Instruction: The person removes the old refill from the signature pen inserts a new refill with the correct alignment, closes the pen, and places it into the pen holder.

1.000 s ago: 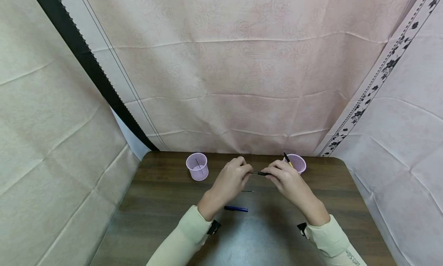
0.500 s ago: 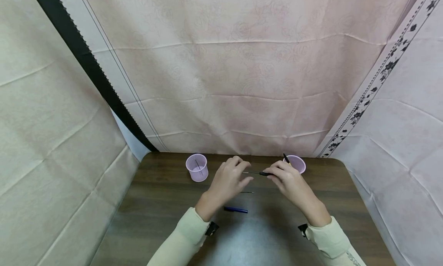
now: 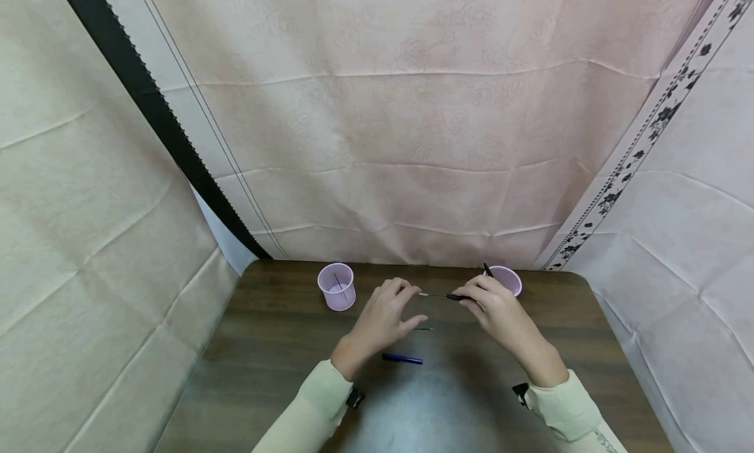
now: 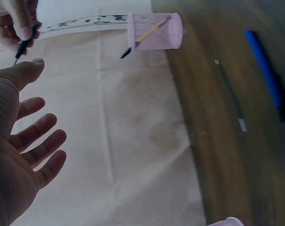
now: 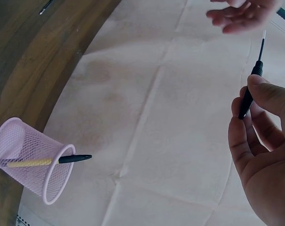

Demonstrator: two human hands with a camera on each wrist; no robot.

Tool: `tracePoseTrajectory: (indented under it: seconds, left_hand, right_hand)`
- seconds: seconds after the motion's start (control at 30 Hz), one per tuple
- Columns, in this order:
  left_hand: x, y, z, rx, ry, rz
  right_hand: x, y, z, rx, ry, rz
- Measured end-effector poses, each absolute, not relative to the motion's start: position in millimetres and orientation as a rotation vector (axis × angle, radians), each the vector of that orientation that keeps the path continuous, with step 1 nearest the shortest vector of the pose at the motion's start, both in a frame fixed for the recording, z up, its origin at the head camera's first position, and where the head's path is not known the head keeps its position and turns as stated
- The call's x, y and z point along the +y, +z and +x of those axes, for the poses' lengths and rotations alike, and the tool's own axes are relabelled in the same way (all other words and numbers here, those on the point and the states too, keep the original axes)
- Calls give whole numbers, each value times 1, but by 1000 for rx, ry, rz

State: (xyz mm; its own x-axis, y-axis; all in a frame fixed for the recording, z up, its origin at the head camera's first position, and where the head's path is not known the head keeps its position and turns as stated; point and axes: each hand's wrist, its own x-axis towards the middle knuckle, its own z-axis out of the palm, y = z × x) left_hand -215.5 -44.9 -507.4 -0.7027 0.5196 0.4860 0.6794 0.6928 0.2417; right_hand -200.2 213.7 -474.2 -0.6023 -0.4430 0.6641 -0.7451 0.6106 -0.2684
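Your right hand (image 5: 268,162) pinches a ribbed black pen section (image 5: 246,100), thin dark refill (image 5: 261,50) seemingly seated; left hand (image 3: 378,315) empty; next likely needs alignment.

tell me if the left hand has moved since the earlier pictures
Yes: in the head view, the left hand has shifted slightly left and down the picture, judged against the left purple cup.
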Motion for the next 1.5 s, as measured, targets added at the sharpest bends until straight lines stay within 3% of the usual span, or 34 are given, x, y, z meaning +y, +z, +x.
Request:
tracePoseTrajectory:
  seconds: [0.7,1.5]
  left_hand:
    - [-55,-578,-216,-2661,-432,-1060]
    - [-62,-627,-206,-2887,-278,-1146]
  right_hand:
    - [218,-479,-201,-2302,724,940]
    - [220,-487,-202,-2260,699,942]
